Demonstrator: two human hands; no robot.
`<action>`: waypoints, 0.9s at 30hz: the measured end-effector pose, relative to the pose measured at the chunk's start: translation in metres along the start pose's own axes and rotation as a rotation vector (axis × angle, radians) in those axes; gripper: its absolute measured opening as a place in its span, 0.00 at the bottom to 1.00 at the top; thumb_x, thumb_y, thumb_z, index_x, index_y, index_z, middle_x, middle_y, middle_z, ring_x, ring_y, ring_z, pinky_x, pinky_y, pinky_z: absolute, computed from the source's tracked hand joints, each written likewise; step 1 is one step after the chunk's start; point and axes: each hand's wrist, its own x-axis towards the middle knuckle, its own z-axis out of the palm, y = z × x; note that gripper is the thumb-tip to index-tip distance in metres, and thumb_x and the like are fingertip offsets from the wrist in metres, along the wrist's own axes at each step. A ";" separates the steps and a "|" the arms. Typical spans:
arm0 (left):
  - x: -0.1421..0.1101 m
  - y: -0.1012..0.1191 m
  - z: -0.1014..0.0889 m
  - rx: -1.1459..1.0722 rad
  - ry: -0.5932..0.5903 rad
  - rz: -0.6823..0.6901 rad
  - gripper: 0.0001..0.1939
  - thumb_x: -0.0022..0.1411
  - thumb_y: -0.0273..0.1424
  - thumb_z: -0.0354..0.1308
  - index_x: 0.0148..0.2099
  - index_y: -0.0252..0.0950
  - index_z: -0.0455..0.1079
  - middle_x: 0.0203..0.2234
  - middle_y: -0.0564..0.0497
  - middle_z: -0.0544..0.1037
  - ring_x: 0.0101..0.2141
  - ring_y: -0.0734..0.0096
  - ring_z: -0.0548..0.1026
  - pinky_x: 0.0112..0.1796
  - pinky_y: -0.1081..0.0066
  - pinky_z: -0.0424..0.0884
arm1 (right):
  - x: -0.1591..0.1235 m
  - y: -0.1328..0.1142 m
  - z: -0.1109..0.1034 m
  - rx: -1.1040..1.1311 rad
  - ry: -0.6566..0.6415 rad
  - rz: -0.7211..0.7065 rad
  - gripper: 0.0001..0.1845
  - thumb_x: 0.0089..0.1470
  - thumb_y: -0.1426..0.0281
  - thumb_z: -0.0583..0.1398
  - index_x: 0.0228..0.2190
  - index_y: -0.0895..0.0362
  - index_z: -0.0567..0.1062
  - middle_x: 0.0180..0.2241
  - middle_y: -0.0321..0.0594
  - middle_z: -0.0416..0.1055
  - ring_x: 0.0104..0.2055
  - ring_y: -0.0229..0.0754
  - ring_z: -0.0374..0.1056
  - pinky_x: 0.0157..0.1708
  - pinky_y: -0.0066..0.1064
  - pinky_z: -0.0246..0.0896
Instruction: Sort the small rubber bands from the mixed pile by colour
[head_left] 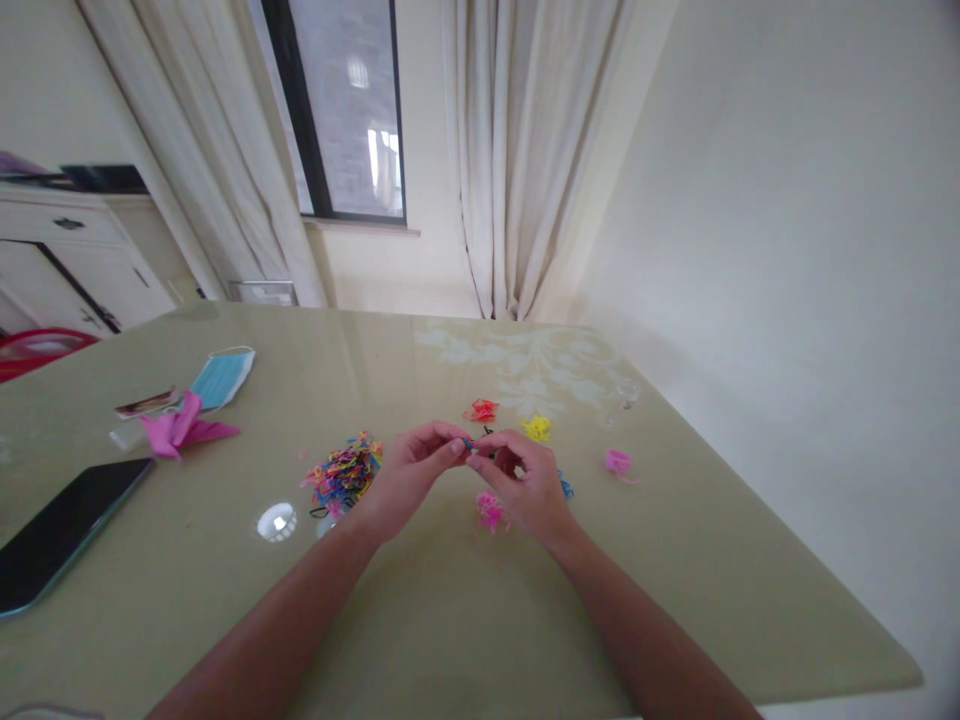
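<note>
My left hand [416,470] and my right hand [525,480] meet above the middle of the pale green table [450,600]. Both pinch a tiny blue elastic band [468,443] between their fingertips. A mixed pile of coloured bands [345,475] lies just left of my left hand. Small sorted heaps lie around the hands: red bands [481,410], yellow bands [537,429], bright pink bands [490,511] under my right hand, blue bands [565,488] behind my right wrist, and light pink bands [619,462] further right.
A dark tablet [60,530] lies at the left edge. Behind it are a blue face mask [223,377], a pink paper scrap [180,428] and a small packet [146,404]. A white cabinet [67,260], a window and curtains stand beyond the table.
</note>
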 end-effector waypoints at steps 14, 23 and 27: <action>0.000 -0.001 -0.001 0.079 0.029 0.044 0.13 0.58 0.39 0.74 0.40 0.37 0.82 0.32 0.52 0.83 0.33 0.75 0.77 0.40 0.74 0.74 | -0.001 -0.005 -0.002 -0.045 0.007 -0.009 0.07 0.61 0.68 0.63 0.32 0.56 0.78 0.25 0.33 0.70 0.24 0.35 0.62 0.25 0.27 0.57; -0.001 0.004 0.002 0.116 -0.018 0.051 0.13 0.54 0.38 0.76 0.40 0.37 0.82 0.37 0.48 0.86 0.38 0.68 0.80 0.45 0.68 0.76 | -0.001 -0.009 -0.004 -0.045 -0.038 0.008 0.08 0.63 0.68 0.61 0.31 0.56 0.78 0.25 0.33 0.69 0.25 0.35 0.61 0.25 0.27 0.55; -0.001 0.004 0.001 0.157 -0.007 0.069 0.14 0.57 0.38 0.73 0.44 0.38 0.83 0.36 0.48 0.85 0.36 0.69 0.79 0.41 0.69 0.75 | -0.001 -0.011 -0.007 -0.034 -0.078 -0.003 0.10 0.63 0.66 0.61 0.31 0.56 0.78 0.25 0.33 0.68 0.25 0.34 0.60 0.25 0.27 0.54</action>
